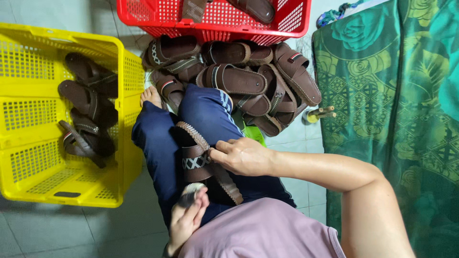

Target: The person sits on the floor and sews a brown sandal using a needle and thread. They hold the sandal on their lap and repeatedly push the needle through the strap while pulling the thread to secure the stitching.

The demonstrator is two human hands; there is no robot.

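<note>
Far left, at nine o'clock, the yellow crate (71,181) sits on the floor with a handful of brown sandals (88,102) already laid inside, and plenty of its mesh bottom bare. Moving in, the lap (162,143) in blue trousers carries the sandal (198,160) now in hand, a brown one with a patterned strap, lying across the knee near centre. At six o'clock the left hand (187,215) is curled shut on a small pale thing, too hidden to name, right by the sandal's heel end. Just right of centre the right hand (241,155) pinches the sandal's strap, fingers closed on it. Up at twelve o'clock the pile (248,81) of brown sandals waits on the floor, against the red crate (215,24), which holds a couple more. So judging by the heaps: several sorted, one in work, a good dozen yet to go. At three o'clock, green cloth (397,119).
</note>
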